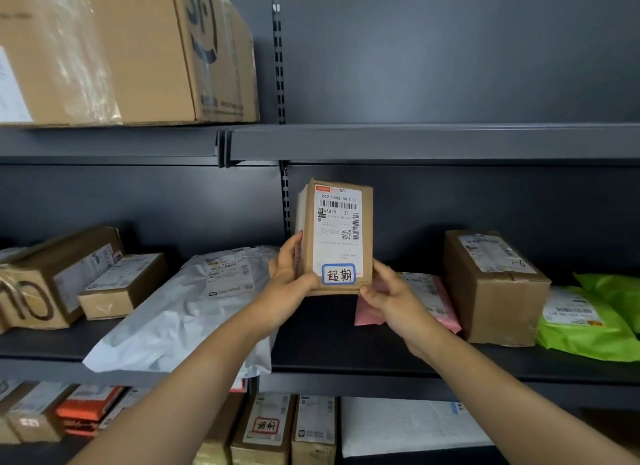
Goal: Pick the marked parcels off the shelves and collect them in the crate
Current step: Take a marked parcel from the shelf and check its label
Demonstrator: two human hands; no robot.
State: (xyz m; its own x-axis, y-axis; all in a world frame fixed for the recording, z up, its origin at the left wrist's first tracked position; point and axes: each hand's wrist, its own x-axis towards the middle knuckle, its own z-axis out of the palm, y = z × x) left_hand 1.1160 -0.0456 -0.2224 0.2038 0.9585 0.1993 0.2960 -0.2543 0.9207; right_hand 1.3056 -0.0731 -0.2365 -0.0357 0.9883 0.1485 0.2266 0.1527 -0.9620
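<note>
- Left hand (289, 274): fingers (293, 248) curled round lower left edge of small brown cardboard box w/ white shipping label (337, 236).
- Right hand (389, 293): thumb and fingers pinch the box's lower right corner.
- Both grips sit on the bottom third only. Box is upright, top unsupported, held in air above the front middle of the dark grey metal middle shelf (346, 371), not resting on it.
- Blue-bordered handwritten sticker (339, 274) at foot of label, so it reads as marked, i.e. a pick.

Risks (my read):
- Low grip, so box may tip at the top when swung away.
- Right wrist is just over pink plastic mailer (440, 301). Pulling back could drag it over the shelf's front edge.
- White poly bag (194, 301) overhangs the front edge beside the left forearm, so prob. a snag.
- Crate not in view, so the turn to it starts blind.
- Lower-shelf carton w/ red-bordered sticker (265, 424) not yet collected; easy to miss.
</note>
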